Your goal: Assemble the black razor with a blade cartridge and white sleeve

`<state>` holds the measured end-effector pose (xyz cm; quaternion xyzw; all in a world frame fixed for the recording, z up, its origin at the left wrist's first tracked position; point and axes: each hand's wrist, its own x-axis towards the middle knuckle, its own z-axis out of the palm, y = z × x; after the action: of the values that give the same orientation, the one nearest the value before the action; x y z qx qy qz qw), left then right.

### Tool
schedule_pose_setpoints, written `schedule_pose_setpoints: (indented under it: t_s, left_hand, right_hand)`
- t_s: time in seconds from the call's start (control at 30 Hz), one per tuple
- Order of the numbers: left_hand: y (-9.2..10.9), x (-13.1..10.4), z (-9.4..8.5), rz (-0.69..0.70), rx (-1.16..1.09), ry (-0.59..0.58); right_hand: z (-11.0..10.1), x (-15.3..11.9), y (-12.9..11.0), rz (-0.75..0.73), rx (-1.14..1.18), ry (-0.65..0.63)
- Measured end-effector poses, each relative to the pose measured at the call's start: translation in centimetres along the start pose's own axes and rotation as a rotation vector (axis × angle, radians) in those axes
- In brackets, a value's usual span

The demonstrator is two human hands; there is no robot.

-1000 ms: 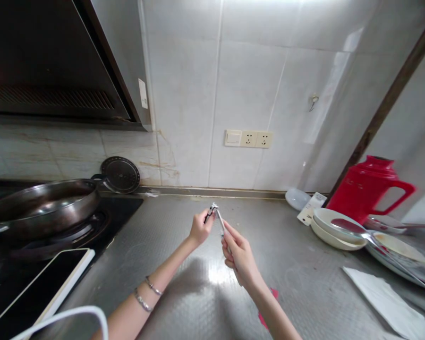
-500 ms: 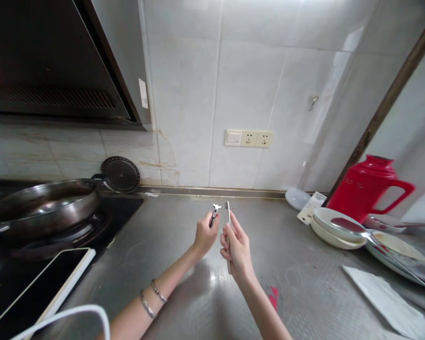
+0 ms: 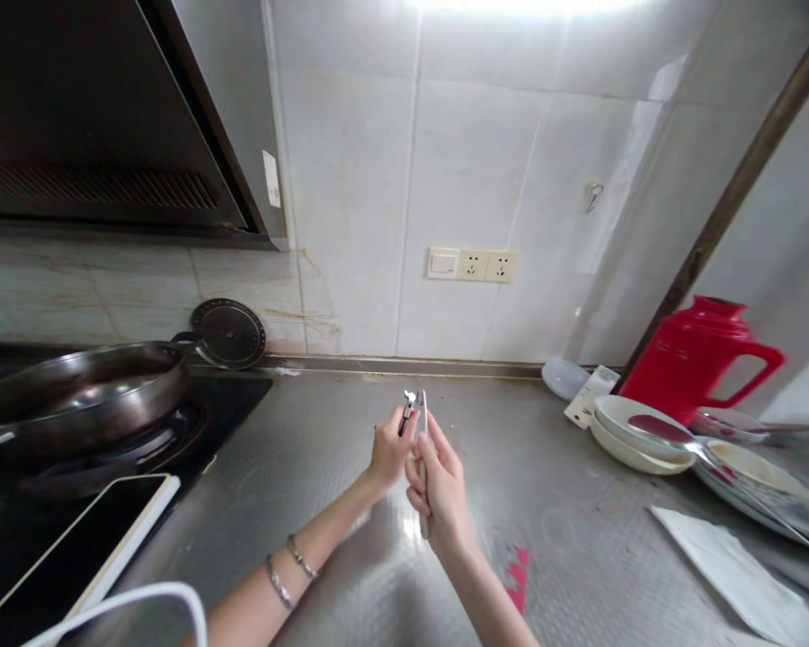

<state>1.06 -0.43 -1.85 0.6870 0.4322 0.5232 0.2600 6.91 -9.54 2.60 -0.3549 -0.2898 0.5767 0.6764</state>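
Observation:
In the head view my left hand (image 3: 389, 452) is closed on a small razor (image 3: 408, 413). It has a dark handle and a pale, silvery T-shaped head pointing up; the lower handle is hidden in my fingers. My right hand (image 3: 443, 485) grips a white toothbrush (image 3: 423, 431), held nearly upright with its bristle end at the top. The brush head is right beside the razor head; whether they touch I cannot tell. Both hands are close together above the steel countertop (image 3: 310, 503).
To the left, a frying pan (image 3: 87, 391) sits on the black stove, with a white-edged device (image 3: 128, 539) and a white cable in front. At right stand a red thermos jug (image 3: 694, 359), stacked bowls (image 3: 637, 449) and a white paper (image 3: 734, 566). Sockets (image 3: 472, 264) are on the tiled wall.
My right hand has moved left with the toothbrush, bringing its head close to the razor. My left hand stays nearly in place, with the razor head slightly turned.

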Motion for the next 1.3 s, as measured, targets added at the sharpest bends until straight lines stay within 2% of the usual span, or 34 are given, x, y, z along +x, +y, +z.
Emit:
schedule_pose_setpoints:
  t_s: [0.17,0.27,0.43,0.6,0.8,0.87,0.97,1.13,1.23,1.3]
  left_hand:
    - [-0.2,0.2,-0.1,0.036,0.022,0.057]
    - [-0.4,0.1,0.0,0.009,0.020,0.026]
    - [-0.5,0.3,-0.1,0.025,0.004,0.046]
    - [-0.2,0.2,-0.3,0.010,-0.011,0.028]
    - [-0.2,0.4,-0.8,0.088,0.012,0.035]
    - [-0.1,0.7,-0.9,0.109,0.035,0.061]
    - [0.2,1.2,-1.1,0.129,0.044,0.042]
    - [0.2,2.5,-1.4,0.061,-0.037,-0.066]
    - [0.1,2.9,-1.5,0.021,-0.124,-0.138]
    - [0.0,3.0,-1.5,-0.015,-0.180,-0.146]
  right_hand:
    - [0.0,-0.3,0.2,-0.010,-0.007,0.006]
    - [0.0,-0.2,0.3,-0.039,-0.008,0.022]
    - [0.3,-0.4,0.8,0.029,-0.014,-0.025]
    - [0.4,0.3,0.3,-0.047,-0.003,0.028]
    - [0.5,-1.1,1.2,0.056,-0.050,-0.068]
    - [0.2,-1.1,0.8,-0.016,-0.041,-0.043]
    - [-0.6,0.4,-1.3,-0.237,-0.095,0.014]
    - [-2.4,4.7,-6.2,-0.604,-0.447,0.065]
    - [-3.3,6.6,-8.3,-0.710,-0.670,0.099]
    - [-3.8,7.3,-9.0,-0.719,-0.775,0.105]
